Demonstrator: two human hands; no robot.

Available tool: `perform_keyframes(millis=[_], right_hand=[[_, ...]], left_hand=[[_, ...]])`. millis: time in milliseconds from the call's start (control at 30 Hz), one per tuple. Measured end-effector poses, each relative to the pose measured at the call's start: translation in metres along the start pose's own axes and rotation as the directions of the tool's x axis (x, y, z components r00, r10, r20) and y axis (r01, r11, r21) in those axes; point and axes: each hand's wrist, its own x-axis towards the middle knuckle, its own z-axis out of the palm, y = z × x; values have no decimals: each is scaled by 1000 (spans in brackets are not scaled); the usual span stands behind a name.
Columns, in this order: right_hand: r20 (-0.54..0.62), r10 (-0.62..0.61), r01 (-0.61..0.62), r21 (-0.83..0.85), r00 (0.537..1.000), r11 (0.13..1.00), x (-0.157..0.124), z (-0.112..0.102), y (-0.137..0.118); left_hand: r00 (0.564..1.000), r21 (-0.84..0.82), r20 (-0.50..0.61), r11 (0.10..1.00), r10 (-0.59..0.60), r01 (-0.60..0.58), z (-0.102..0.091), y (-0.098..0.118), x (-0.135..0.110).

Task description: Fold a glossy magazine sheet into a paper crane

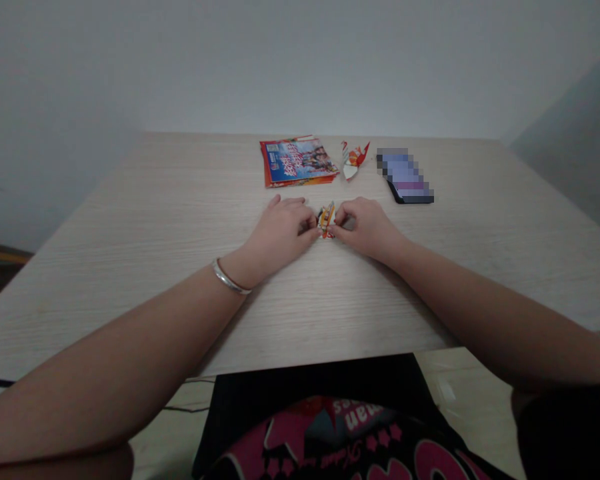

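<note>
A small folded piece of printed paper (326, 219), orange, white and red, sits on the pale wooden table (155, 220) between my two hands. My left hand (280, 233) pinches its left side with curled fingers; a silver bangle is on that wrist. My right hand (365, 225) pinches its right side, fingers also closed. Most of the paper is hidden by my fingertips.
Further back lie a stack of colourful printed sheets (296, 161), a finished folded paper crane (353, 159) and a dark phone (406, 179). The table's near edge runs above my lap; a wall stands behind the table.
</note>
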Motion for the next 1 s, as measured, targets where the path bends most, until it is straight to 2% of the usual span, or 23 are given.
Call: perform_keyframes(millis=[200, 367, 500, 700, 800, 1000], right_hand=[[-33, 21, -21, 27, 999, 999, -1, 2, 0], [-54, 97, -86, 179, 994, 980, -1, 2, 0], [-54, 11, -5, 118, 998, 993, 0, 2, 2], [-9, -83, 84, 15, 996, 996, 1, 1, 3], [-12, -148, 148, 6, 989, 989, 1, 1, 3], [-24, -183, 182, -29, 983, 983, 0, 2, 3]], left_hand=[[1000, -2, -17, 1000, 23, -23, -1, 0, -1], [998, -2, -55, 999, 42, -42, -1, 0, -2], [998, -34, -44, 998, 42, -43, -2, 1, -3], [994, -85, -85, 994, 63, -70, -2, 1, -6], [993, -66, -83, 994, 86, -92, -3, 0, -7], [993, -2, -51, 994, 111, -111, -2, -4, -6]])
